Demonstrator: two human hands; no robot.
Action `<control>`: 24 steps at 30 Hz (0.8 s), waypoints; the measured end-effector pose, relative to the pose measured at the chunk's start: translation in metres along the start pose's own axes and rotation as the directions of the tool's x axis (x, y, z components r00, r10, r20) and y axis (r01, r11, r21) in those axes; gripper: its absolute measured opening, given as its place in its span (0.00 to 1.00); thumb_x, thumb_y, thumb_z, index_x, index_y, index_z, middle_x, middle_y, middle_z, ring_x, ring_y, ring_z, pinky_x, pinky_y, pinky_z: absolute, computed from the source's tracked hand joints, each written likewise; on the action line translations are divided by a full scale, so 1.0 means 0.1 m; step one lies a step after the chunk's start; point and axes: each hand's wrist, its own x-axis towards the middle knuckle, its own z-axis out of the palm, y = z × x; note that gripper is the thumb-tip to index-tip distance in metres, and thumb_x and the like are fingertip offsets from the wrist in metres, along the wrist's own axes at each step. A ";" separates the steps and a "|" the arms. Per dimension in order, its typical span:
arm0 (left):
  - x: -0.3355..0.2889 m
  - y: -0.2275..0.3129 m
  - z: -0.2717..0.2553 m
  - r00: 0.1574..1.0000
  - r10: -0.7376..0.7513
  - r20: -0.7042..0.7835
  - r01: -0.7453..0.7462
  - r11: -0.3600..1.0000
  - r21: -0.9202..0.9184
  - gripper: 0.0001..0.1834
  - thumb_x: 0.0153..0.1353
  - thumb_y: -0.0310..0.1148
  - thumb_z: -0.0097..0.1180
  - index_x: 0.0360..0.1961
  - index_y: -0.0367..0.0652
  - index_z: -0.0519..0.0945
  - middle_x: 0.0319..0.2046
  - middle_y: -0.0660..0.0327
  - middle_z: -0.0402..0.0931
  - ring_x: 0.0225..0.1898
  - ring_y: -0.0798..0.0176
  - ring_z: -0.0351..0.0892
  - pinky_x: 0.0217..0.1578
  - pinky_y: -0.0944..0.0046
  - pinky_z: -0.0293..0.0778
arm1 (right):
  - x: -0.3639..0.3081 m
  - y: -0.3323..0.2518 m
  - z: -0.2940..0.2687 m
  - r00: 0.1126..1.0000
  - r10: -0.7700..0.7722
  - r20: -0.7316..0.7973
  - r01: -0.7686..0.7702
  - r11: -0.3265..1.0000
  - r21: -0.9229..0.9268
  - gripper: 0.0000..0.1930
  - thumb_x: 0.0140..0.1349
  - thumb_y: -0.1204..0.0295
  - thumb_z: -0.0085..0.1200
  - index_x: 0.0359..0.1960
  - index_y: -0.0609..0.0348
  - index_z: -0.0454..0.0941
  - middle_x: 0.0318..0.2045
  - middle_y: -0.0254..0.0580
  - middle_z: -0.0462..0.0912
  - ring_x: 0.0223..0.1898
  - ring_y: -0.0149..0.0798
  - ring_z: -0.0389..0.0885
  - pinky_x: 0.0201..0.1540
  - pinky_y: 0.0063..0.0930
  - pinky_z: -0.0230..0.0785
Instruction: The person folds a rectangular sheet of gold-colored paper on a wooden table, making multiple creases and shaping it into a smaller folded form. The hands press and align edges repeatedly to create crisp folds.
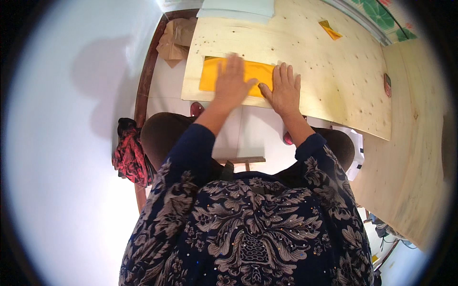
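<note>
A yellow strip (208,76), seemingly folded paper with a darker gold edge at its upper left, lies flat near the front edge of the wooden tabletop (343,71). Over its middle is my left hand (231,85), flat with the fingers stretched out and slightly blurred; whether it presses or hovers I cannot tell. My right hand (285,91) rests palm down at the strip's right end, fingers spread, its thumb pointing toward my left hand. Both hands cover parts of the strip. Farther off to the right sits a small folded yellow piece (330,30).
Pale sheets (236,6) are stacked at the far left of the table. Crumpled brown paper (174,42) lies beyond the left edge. A small red and dark device (387,86) is at the right edge, beside another wooden board (410,138). Red-black cloth (131,155) hangs by my left knee.
</note>
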 end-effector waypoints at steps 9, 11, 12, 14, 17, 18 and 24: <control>-0.08 -0.51 -0.12 0.991 -0.126 0.038 0.121 0.986 0.118 0.43 0.68 0.58 0.43 0.72 0.34 0.54 0.74 0.45 0.48 0.76 0.47 0.42 0.72 0.45 0.35 | 0.06 -0.24 -0.28 0.997 0.079 -0.005 -0.080 0.994 -0.080 0.42 0.63 0.42 0.48 0.69 0.63 0.62 0.71 0.60 0.55 0.74 0.56 0.49 0.73 0.57 0.37; -0.08 -0.50 -0.16 0.992 -0.117 0.051 0.112 0.988 0.103 0.44 0.68 0.58 0.43 0.72 0.33 0.53 0.74 0.46 0.47 0.76 0.49 0.40 0.73 0.45 0.33 | 0.20 -0.66 -0.32 0.970 0.053 -0.235 0.021 0.953 0.302 0.37 0.59 0.50 0.58 0.63 0.64 0.70 0.69 0.62 0.58 0.70 0.62 0.55 0.72 0.58 0.41; -0.09 -0.51 -0.19 0.990 -0.102 0.098 0.080 0.975 0.206 0.42 0.68 0.56 0.44 0.72 0.34 0.55 0.74 0.46 0.47 0.76 0.49 0.41 0.72 0.45 0.34 | 0.27 -0.89 -0.30 0.966 0.009 -0.258 0.108 0.895 0.434 0.34 0.63 0.53 0.55 0.63 0.66 0.67 0.69 0.65 0.58 0.71 0.60 0.54 0.71 0.57 0.42; -0.09 -0.53 -0.23 0.992 -0.067 0.111 0.038 0.968 0.246 0.41 0.68 0.54 0.44 0.72 0.35 0.55 0.74 0.46 0.47 0.76 0.49 0.41 0.72 0.45 0.35 | 0.42 -1.21 -0.18 0.954 -0.101 -0.281 0.219 0.875 0.432 0.34 0.66 0.52 0.49 0.65 0.66 0.65 0.70 0.62 0.58 0.72 0.57 0.52 0.72 0.54 0.40; -0.06 -0.56 -0.19 0.993 -0.078 0.086 0.055 0.968 0.246 0.39 0.69 0.51 0.42 0.72 0.36 0.55 0.74 0.47 0.48 0.76 0.49 0.42 0.72 0.45 0.35 | 0.45 -1.09 0.07 0.999 -0.016 -0.038 0.026 0.955 0.296 0.35 0.69 0.48 0.42 0.67 0.66 0.62 0.71 0.59 0.57 0.74 0.54 0.50 0.73 0.53 0.38; -0.06 -0.55 -0.16 0.992 -0.097 0.080 0.076 0.971 0.227 0.38 0.69 0.51 0.41 0.72 0.37 0.55 0.74 0.47 0.48 0.76 0.48 0.42 0.72 0.45 0.35 | 0.42 -0.99 0.13 0.998 -0.049 -0.049 0.058 0.981 0.186 0.37 0.71 0.46 0.37 0.69 0.65 0.59 0.72 0.57 0.55 0.75 0.51 0.47 0.74 0.53 0.35; -0.09 -0.54 -0.13 0.993 -0.110 0.047 0.101 0.981 0.166 0.39 0.69 0.52 0.43 0.72 0.36 0.56 0.74 0.47 0.48 0.76 0.49 0.43 0.73 0.46 0.37 | 0.21 -0.61 0.08 0.997 -0.073 -0.040 0.079 0.978 0.195 0.42 0.68 0.42 0.40 0.71 0.65 0.56 0.73 0.58 0.53 0.76 0.51 0.46 0.74 0.53 0.34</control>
